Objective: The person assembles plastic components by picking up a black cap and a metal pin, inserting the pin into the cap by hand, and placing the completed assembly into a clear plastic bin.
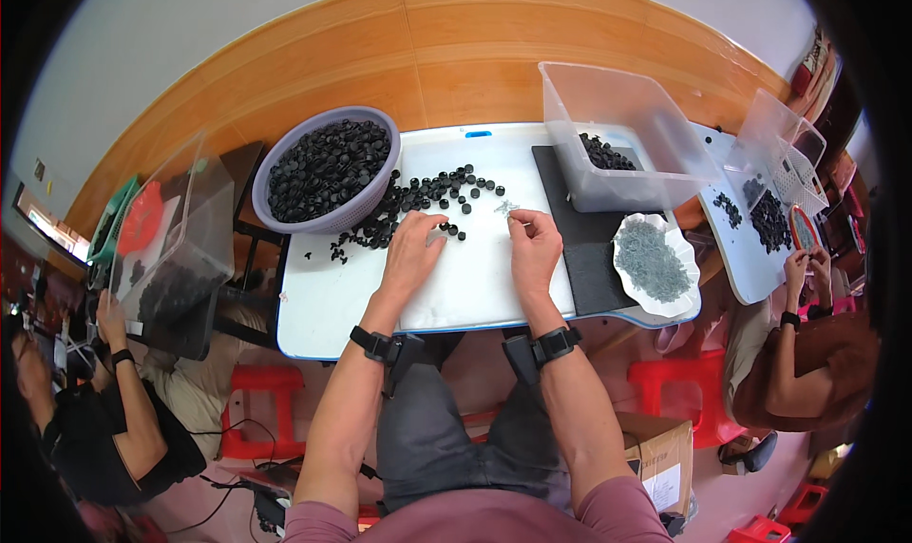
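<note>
My left hand (412, 252) rests over the white tabletop, thumb and index finger apart, beside a few small round black caps (452, 229) near its fingertips. The fingers of my right hand (535, 250) are pinched together; whatever sits between them is too small to make out. Just beyond that pinch lies a little pile of small clear pieces (506, 206). A loose spread of black caps (432, 193) reaches from the basket toward the table's middle. Each wrist wears a black strapped device.
A purple basket (263, 207) heaped with black caps stands at the left. To the right are a clear bin (608, 190) with black parts, a black mat (594, 286) and a white scalloped dish (691, 258) of clear pieces. Co-workers sit on both sides, near red stools (698, 391).
</note>
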Available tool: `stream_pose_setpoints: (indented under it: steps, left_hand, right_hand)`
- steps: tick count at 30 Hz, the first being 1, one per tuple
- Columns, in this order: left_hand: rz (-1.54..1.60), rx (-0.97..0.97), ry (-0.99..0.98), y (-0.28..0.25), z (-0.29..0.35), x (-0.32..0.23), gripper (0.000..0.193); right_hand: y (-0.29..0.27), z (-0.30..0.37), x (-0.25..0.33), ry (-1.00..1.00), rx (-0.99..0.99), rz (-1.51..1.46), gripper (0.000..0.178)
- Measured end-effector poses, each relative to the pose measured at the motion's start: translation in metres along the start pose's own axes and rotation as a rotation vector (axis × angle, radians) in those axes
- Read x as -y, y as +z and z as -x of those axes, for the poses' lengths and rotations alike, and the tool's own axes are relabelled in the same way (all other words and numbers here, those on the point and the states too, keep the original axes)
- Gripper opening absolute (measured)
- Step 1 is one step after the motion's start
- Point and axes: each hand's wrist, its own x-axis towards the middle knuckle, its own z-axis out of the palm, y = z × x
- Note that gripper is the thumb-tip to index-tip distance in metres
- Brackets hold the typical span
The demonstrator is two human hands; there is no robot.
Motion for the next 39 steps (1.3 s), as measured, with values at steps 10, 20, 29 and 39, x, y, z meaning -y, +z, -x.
stream_pose_setpoints:
  steps: [10,20,29,39]
  left_hand:
    - [0.060,-0.104,-0.065,0.011,-0.005,0.003,0.018]
    - [-0.058,-0.318,0.106,0.019,0.004,0.011,0.022]
    - [-0.140,-0.320,0.148,0.022,0.007,0.001,0.022]
    - [-0.184,-0.305,0.232,0.016,0.007,0.000,0.023]
  right_hand:
    - [-0.005,-0.003,-0.008,0.025,0.024,-0.046,0.009]
    - [-0.046,-0.036,0.013,0.075,0.049,0.035,0.014]
    - [-0.058,-0.073,0.009,-0.255,0.410,0.681,0.013]
    - [-0.033,-0.093,0.020,0.081,0.580,0.908,0.018]
